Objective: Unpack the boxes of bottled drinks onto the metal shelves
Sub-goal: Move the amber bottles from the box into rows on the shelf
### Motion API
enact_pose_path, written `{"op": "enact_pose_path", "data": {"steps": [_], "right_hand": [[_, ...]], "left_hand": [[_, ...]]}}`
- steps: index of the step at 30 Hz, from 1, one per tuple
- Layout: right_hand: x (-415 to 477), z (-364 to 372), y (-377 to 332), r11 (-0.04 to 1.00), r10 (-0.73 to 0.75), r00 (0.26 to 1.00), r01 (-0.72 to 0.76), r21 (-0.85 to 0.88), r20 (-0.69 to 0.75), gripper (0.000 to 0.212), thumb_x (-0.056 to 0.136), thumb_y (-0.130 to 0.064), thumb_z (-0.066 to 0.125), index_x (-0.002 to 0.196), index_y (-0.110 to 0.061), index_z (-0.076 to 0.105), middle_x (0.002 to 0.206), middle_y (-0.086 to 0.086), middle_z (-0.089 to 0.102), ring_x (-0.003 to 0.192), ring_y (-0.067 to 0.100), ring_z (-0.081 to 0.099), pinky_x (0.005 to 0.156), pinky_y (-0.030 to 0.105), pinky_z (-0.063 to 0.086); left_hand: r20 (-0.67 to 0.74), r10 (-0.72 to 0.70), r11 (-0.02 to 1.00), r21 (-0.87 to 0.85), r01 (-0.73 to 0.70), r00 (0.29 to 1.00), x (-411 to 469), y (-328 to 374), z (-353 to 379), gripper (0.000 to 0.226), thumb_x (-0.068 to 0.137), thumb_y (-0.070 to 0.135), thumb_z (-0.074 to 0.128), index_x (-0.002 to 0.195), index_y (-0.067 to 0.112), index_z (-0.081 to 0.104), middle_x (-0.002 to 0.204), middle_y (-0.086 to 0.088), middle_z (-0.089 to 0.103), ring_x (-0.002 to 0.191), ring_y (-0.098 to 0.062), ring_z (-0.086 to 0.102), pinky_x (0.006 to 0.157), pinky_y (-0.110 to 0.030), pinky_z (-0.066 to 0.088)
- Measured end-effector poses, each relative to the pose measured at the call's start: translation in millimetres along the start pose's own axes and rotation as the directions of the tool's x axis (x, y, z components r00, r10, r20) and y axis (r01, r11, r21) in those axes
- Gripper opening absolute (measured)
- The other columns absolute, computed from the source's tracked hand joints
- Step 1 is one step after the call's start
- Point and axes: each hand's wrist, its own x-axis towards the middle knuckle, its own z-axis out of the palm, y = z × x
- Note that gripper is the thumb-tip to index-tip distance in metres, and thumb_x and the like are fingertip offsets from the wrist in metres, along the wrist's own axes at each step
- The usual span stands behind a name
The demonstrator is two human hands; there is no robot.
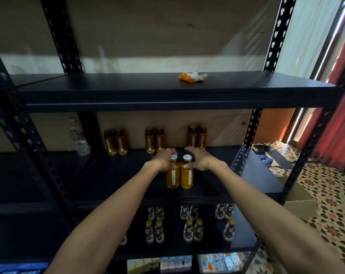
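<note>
Two amber Oatside bottles stand side by side on the middle shelf (112, 175) of the black metal rack. My left hand (163, 160) grips the neck of the left bottle (173, 176). My right hand (199, 160) grips the neck of the right bottle (187, 177). Three pairs of the same amber bottles line the back of that shelf: one pair at the left (115, 142), one in the middle (155, 139) and one at the right (197, 137).
A clear water bottle (79, 140) stands at the shelf's back left. An orange wrapper (192, 77) lies on the upper shelf. Dark bottles (189, 224) fill the shelf below, small cartons (219, 262) the lowest. A cardboard box (300, 200) sits on the patterned floor at right.
</note>
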Motion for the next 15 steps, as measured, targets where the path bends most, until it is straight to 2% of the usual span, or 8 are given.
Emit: {"op": "enact_pose_path", "data": {"steps": [2, 3, 6, 10, 12, 15], "right_hand": [[0.4, 4.9, -0.2, 0.999, -0.014, 1.0, 0.013, 0.047, 0.022, 0.072, 0.088, -0.014, 0.076, 0.15, -0.028, 0.042, 0.152, 0.003, 0.045, 0.139, 0.024, 0.044, 0.107, 0.032, 0.039], [1.6, 7.7, 0.8, 0.998, -0.01, 1.0, 0.01, 0.055, -0.001, 0.066, 0.086, -0.012, 0.076, 0.144, -0.029, 0.049, 0.146, 0.003, 0.051, 0.133, 0.023, 0.049, 0.103, 0.032, 0.043], [1.4, 14.8, 0.7, 0.999, 0.018, 0.997, -0.014, 0.047, -0.076, 0.059, 0.084, -0.022, 0.08, 0.135, -0.034, 0.054, 0.138, 0.001, 0.056, 0.125, 0.022, 0.055, 0.1, 0.037, 0.049], [3.4, 19.8, 3.7, 0.998, 0.024, 0.997, -0.02, 0.063, -0.072, 0.066, 0.086, -0.022, 0.079, 0.142, -0.035, 0.048, 0.143, 0.002, 0.052, 0.13, 0.025, 0.053, 0.106, 0.041, 0.047], [1.3, 21.0, 7.2, 0.989, 0.009, 0.997, 0.001, 0.145, -0.07, 0.075, 0.085, -0.019, 0.08, 0.149, -0.032, 0.042, 0.148, 0.002, 0.049, 0.136, 0.025, 0.048, 0.111, 0.037, 0.042], [-8.1, 29.3, 14.8, 0.906, 0.06, 0.991, -0.005, 0.423, -0.116, 0.097, 0.076, -0.021, 0.088, 0.155, -0.028, 0.033, 0.152, 0.007, 0.045, 0.14, 0.026, 0.044, 0.112, 0.036, 0.041]], "left_hand": [[-0.002, 0.003, 1.0, -0.013, -0.004, 1.0, -0.9, 0.2, -0.6, 0.046, 0.088, 0.013, 0.072, 0.13, 0.022, 0.054, 0.13, -0.006, 0.055, 0.119, -0.023, 0.053, 0.091, -0.033, 0.048], [-0.001, 0.006, 1.0, -0.019, -0.006, 1.0, -1.0, 0.3, -1.0, 0.045, 0.088, 0.012, 0.072, 0.128, 0.022, 0.054, 0.128, -0.005, 0.055, 0.118, -0.022, 0.054, 0.09, -0.033, 0.049], [0.002, 0.01, 0.999, -0.033, -0.01, 1.0, -3.1, 1.8, -1.5, 0.044, 0.088, 0.012, 0.071, 0.128, 0.023, 0.054, 0.127, -0.004, 0.055, 0.117, -0.021, 0.055, 0.087, -0.031, 0.048], [-0.006, 0.011, 0.999, -0.045, -0.011, 1.0, -4.3, -0.2, 0.5, 0.048, 0.088, 0.013, 0.071, 0.131, 0.023, 0.053, 0.133, -0.005, 0.055, 0.12, -0.022, 0.054, 0.092, -0.033, 0.049], [0.01, -0.009, 0.991, -0.137, 0.01, 1.0, -7.3, -3.8, 1.1, 0.064, 0.085, 0.012, 0.075, 0.141, 0.025, 0.046, 0.142, -0.007, 0.05, 0.127, -0.023, 0.051, 0.101, -0.037, 0.048], [-0.017, -0.096, 0.926, -0.369, 0.083, 0.995, -18.8, -11.1, 2.9, 0.108, 0.072, 0.019, 0.087, 0.156, 0.03, 0.02, 0.155, -0.007, 0.037, 0.141, -0.028, 0.038, 0.111, -0.043, 0.04]]}}
